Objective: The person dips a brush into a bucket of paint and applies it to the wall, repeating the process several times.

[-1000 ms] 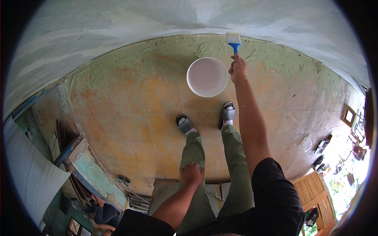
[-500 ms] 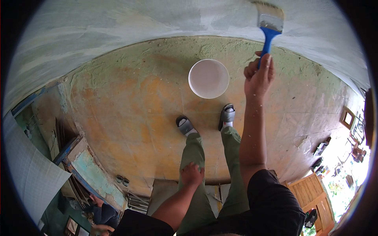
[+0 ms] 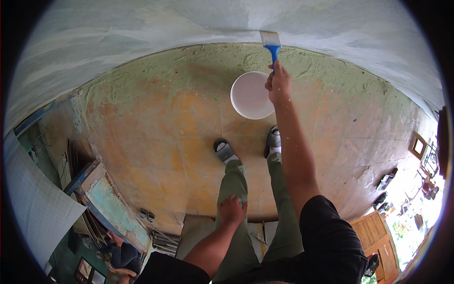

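A wide brush with a blue handle and pale bristles is gripped in my right hand. Its bristles meet the lower part of the grey-white wall, just above the floor line. My left hand rests on my green-trousered thigh near the knee, its fingers somewhat spread and holding nothing. A round white bucket stands on the floor between the wall and my feet, partly hidden by my right hand and forearm.
Greenish residue covers the floor along the wall. Another person is at the lower left beyond a low partition. Dark slippers lie near it. A wooden door or panel stands at the lower right.
My right hand has moved the brush left and down the wall, towards its base. My forearm now overlaps the bucket's right edge. My left hand stays on my leg.
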The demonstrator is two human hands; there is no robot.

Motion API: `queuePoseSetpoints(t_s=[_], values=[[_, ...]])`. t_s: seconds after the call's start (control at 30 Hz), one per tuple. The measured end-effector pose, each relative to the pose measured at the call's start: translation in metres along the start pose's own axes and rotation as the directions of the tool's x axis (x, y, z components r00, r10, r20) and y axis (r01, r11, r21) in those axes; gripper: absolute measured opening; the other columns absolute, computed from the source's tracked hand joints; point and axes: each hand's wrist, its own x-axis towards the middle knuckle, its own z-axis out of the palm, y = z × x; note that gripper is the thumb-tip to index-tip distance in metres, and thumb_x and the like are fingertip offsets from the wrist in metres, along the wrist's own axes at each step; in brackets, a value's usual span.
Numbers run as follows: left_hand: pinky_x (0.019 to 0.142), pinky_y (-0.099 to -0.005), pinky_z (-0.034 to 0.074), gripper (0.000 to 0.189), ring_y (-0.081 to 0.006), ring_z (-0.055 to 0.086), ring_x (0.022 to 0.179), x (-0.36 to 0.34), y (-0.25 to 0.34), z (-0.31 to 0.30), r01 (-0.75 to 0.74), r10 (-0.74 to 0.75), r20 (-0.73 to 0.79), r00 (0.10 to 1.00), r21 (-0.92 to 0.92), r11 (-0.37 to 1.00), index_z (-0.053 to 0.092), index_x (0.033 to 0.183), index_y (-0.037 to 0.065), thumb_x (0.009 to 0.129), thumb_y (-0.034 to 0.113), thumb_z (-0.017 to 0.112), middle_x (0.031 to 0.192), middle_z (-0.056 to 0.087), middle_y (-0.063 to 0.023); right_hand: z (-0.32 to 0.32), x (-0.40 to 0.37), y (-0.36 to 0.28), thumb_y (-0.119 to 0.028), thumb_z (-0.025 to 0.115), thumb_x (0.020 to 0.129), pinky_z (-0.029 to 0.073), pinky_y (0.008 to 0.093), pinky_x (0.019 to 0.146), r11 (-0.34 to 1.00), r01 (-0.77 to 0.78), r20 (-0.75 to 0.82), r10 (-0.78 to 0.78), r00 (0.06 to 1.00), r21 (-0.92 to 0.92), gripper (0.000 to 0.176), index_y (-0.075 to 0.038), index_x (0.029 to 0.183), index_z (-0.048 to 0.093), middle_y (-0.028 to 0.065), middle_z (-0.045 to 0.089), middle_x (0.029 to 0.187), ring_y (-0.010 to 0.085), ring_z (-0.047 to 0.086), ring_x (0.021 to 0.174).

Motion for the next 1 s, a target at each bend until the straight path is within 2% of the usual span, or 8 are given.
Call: queuePoseSetpoints(t_s=[0.2, 0.4, 0.5, 0.53, 0.6, 0.67, 0.83, 1.0], values=[[0.090, -0.0478, 0.042, 0.041, -0.0270, 0.058, 0.108, 0.002, 0.000, 0.003, -0.034, 0.033, -0.066, 0.997, -0.022, 0.999, 0.069, 0.102, 0.012, 0.087, 0.047, 0.056, 0.121, 0.060, -0.0077, 0.018, -0.085, -0.085, -0.034, 0.053, 0.101, 0.022, 0.0245, 0.040, 0.967, 0.180, 0.032, -0.188, 0.982, 0.179, 0.032, -0.003, 0.094, 0.056, -0.0055, 0.032, 0.055, 0.0052, 0.029, 0.044], [0.097, -0.0468, 0.040, 0.043, -0.0258, 0.055, 0.117, 0.004, 0.002, -0.011, 0.006, -0.005, 0.030, 1.000, -0.022, 1.000, 0.070, 0.106, 0.013, 0.087, 0.049, 0.056, 0.129, 0.058, -0.0090, 0.000, -0.116, -0.125, -0.038, 0.049, 0.102, 0.019, 0.0245, 0.042, 0.797, 0.534, 0.063, -0.571, 0.818, 0.283, 0.035, -0.004, 0.096, 0.056, -0.0052, 0.030, 0.054, 0.0049, 0.024, 0.045], [0.091, -0.0480, 0.042, 0.042, -0.0272, 0.058, 0.109, 0.006, 0.000, -0.004, -0.030, 0.030, -0.032, 0.999, -0.015, 0.999, 0.070, 0.103, 0.012, 0.087, 0.048, 0.056, 0.122, 0.060, -0.0080, -0.004, -0.087, -0.099, -0.037, 0.050, 0.102, 0.020, 0.0246, 0.042, 0.830, 0.458, 0.103, -0.511, 0.853, 0.319, 0.034, -0.004, 0.096, 0.056, -0.0049, 0.032, 0.054, 0.0052, 0.026, 0.044], [0.091, -0.0481, 0.042, 0.042, -0.0272, 0.058, 0.109, 0.007, 0.000, -0.004, -0.031, 0.030, -0.029, 0.999, -0.012, 0.999, 0.070, 0.103, 0.012, 0.087, 0.048, 0.056, 0.122, 0.060, -0.0080, -0.004, -0.076, -0.086, -0.036, 0.050, 0.102, 0.020, 0.0246, 0.041, 0.887, 0.417, 0.111, -0.443, 0.890, 0.199, 0.032, -0.006, 0.094, 0.057, -0.0050, 0.033, 0.054, 0.0050, 0.028, 0.044], [0.091, -0.0482, 0.042, 0.042, -0.0270, 0.058, 0.110, 0.006, -0.001, -0.004, -0.035, 0.034, -0.030, 0.999, -0.003, 0.999, 0.069, 0.104, 0.012, 0.087, 0.049, 0.056, 0.122, 0.059, -0.0081, 0.006, -0.055, -0.055, -0.036, 0.053, 0.101, 0.021, 0.0242, 0.040, 0.945, 0.258, 0.087, -0.280, 0.956, 0.201, 0.031, -0.008, 0.088, 0.057, -0.0054, 0.034, 0.054, 0.0043, 0.028, 0.043], [0.091, -0.0482, 0.042, 0.043, -0.0268, 0.058, 0.111, 0.006, -0.003, -0.003, -0.043, 0.043, -0.045, 0.998, 0.006, 0.999, 0.069, 0.104, 0.012, 0.087, 0.049, 0.055, 0.123, 0.059, -0.0083, 0.012, -0.038, -0.031, -0.037, 0.054, 0.100, 0.020, 0.0239, 0.039, 0.966, 0.159, 0.134, -0.189, 0.973, 0.205, 0.030, -0.009, 0.088, 0.055, -0.0052, 0.034, 0.054, 0.0044, 0.027, 0.042], [0.092, -0.0480, 0.042, 0.043, -0.0271, 0.058, 0.112, 0.004, -0.001, -0.005, -0.041, 0.041, -0.030, 0.999, 0.001, 0.999, 0.069, 0.103, 0.011, 0.088, 0.049, 0.055, 0.125, 0.059, -0.0088, 0.016, -0.027, -0.009, -0.035, 0.054, 0.100, 0.020, 0.0247, 0.038, 0.986, -0.158, 0.007, 0.157, 0.988, 0.048, 0.032, -0.005, 0.089, 0.054, -0.0049, 0.034, 0.054, 0.0053, 0.027, 0.041], [0.092, -0.0480, 0.042, 0.043, -0.0274, 0.058, 0.112, 0.004, -0.003, -0.002, -0.034, 0.033, -0.028, 0.999, -0.006, 0.999, 0.069, 0.103, 0.011, 0.088, 0.049, 0.055, 0.125, 0.059, -0.0088, 0.028, -0.079, -0.083, -0.033, 0.052, 0.101, 0.020, 0.0240, 0.039, 0.990, 0.086, 0.069, -0.094, 0.993, 0.110, 0.031, -0.004, 0.091, 0.055, -0.0049, 0.033, 0.055, 0.0051, 0.028, 0.043]])
